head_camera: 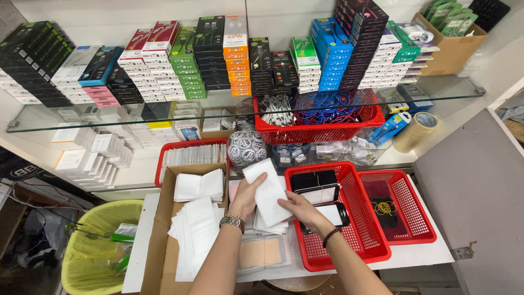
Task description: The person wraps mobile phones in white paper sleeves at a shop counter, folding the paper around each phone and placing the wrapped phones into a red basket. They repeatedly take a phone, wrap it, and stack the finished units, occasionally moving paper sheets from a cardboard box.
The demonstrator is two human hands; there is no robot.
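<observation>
Head view, looking down on a white work table (431, 254). Both hands meet at frame centre on one white packet (268, 192), tilted, long axis running from 11 to 5 o'clock. The left hand (246, 198), wristwatch on the wrist, grips the packet's left edge with thumb on top. The right hand (301, 210), dark bead bracelet on the wrist, pinches the packet's lower right corner. Neither hand is open; both are closed on the packet.

The packet sits above a stack of white packets (267, 225) on the table. At 9 o'clock from the hands: a cardboard box (164, 240) holding more white packets. At 3 o'clock, touching the right hand's far side: a red basket (357, 240) containing dark phone-shaped items. Further at 3 o'clock: a second red basket (415, 218). At 8 o'clock, below table level: a yellow-green bin (87, 257).
</observation>
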